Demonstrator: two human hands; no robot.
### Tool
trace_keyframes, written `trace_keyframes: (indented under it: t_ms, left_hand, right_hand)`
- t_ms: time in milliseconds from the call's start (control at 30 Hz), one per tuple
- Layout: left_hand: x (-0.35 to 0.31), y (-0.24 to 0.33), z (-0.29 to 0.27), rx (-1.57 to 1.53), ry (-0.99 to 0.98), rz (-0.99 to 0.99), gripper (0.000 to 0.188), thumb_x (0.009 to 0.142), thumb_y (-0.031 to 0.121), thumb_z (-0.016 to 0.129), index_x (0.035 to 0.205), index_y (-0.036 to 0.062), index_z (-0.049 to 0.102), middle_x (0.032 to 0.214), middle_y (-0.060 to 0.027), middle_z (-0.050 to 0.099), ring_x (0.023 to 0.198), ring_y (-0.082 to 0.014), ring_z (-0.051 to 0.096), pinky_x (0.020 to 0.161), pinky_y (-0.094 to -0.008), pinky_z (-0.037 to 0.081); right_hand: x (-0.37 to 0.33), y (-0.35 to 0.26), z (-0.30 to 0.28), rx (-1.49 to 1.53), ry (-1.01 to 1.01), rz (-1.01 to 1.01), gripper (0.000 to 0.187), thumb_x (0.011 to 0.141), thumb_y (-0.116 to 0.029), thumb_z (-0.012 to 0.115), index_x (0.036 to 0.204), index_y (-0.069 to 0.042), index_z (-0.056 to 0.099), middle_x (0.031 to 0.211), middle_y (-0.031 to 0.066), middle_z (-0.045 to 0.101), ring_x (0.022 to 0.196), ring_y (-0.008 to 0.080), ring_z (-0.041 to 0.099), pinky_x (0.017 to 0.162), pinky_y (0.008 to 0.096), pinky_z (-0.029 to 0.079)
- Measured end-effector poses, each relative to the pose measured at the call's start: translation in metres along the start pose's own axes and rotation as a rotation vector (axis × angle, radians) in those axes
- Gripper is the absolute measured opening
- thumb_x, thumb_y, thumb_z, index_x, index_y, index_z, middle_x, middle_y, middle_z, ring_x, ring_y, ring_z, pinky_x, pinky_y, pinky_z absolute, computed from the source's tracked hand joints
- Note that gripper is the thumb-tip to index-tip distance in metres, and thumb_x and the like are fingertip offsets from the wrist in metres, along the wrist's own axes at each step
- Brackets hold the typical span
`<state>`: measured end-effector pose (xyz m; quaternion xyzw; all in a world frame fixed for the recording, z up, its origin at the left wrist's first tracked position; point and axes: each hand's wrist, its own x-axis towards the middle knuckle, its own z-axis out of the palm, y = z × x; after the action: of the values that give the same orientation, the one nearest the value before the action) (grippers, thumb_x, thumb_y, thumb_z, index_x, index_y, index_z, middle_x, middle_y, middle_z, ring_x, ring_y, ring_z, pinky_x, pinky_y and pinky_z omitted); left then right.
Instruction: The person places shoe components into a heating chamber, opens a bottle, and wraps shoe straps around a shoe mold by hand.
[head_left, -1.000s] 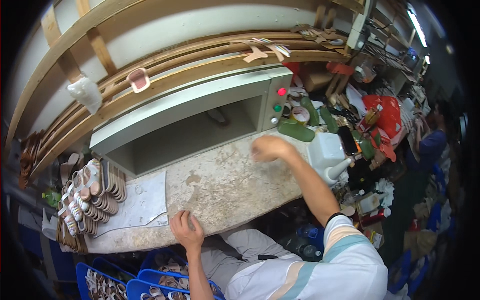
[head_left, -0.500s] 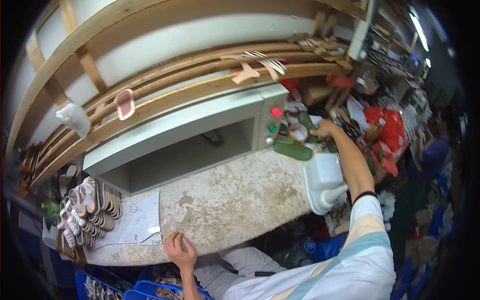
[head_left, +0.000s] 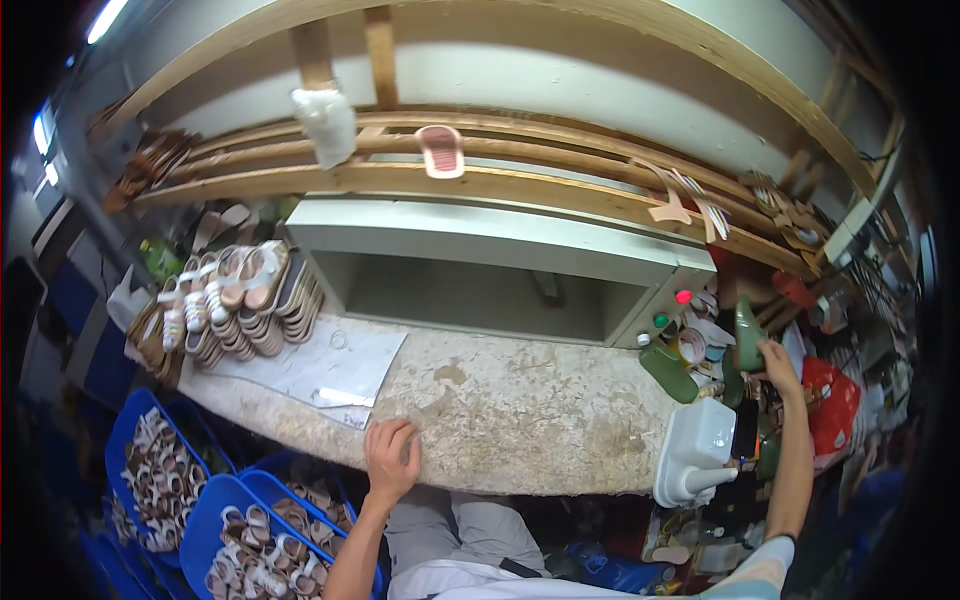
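My right hand (head_left: 778,366) is at the right end of the bench, its fingers closed on the lower end of a green shoe last (head_left: 748,332), a foot-shaped piece standing steeply. A second green last (head_left: 668,373) lies on the bench near the control buttons. My left hand (head_left: 391,458) rests on the bench's front edge, fingers loosely bent, thumb apart, nothing held. Beside that hand lies a pale sheet (head_left: 290,365) with a small white strip. Stacked sandals and soles (head_left: 250,300) stand on the sheet's far left part.
A grey open-fronted box machine (head_left: 480,235) with a red light stands at the back. A white plastic container with a spout (head_left: 695,450) sits at the bench's right end. Wooden rails (head_left: 560,190) run above. Blue bins (head_left: 215,520) of sandals stand lower left. Clutter and a red bag (head_left: 830,400) lie right.
The view has swung left, so the bench things appear farther right and more blue bins show. My right hand has closed on the green last, which stands steeper. My left hand stays at the bench edge.
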<state>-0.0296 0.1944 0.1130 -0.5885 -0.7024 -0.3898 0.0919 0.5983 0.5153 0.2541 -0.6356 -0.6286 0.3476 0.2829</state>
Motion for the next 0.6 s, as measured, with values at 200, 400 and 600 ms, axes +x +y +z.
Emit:
trace_keyframes:
  t_ms: [200,400,600]
  left_hand:
    - [0.140,0.026,-0.025,-0.555,0.011,-0.085,0.025,0.093,0.015,0.064,0.112,-0.0009,0.067,0.100,-0.0133,0.070,0.089,-0.0279,0.067,0.081,-0.0355,0.052]
    - [0.316,0.057,-0.046,-1.118,-0.311,-0.572,0.054,0.103,0.048,0.044,0.123,-0.0004,0.059,0.103,-0.0123,0.070,0.081,-0.0163,0.068,0.070,-0.0285,0.055]
    - [0.344,0.056,-0.020,-1.109,-0.161,-0.477,0.040,0.103,0.035,0.051,0.114,-0.0014,0.063,0.099,-0.0113,0.071,0.076,-0.0143,0.068,0.068,-0.0258,0.054]
  right_hand:
    - [-0.118,-0.114,0.019,0.609,0.036,-0.133,0.056,0.101,-0.047,0.048,0.135,-0.002,0.050,0.115,0.0133,0.066,0.098,0.0231,0.068,0.075,0.0354,0.061]
    - [-0.187,-0.146,0.135,1.062,-0.131,-0.096,0.049,0.097,-0.041,0.055,0.126,-0.001,0.053,0.101,0.0139,0.065,0.079,0.0209,0.069,0.069,0.0412,0.062]
    - [-0.215,-0.102,0.277,0.019,-0.162,-0.287,0.048,0.094,-0.032,0.065,0.127,0.000,0.050,0.112,0.0185,0.064,0.106,0.0288,0.062,0.093,0.0384,0.047]
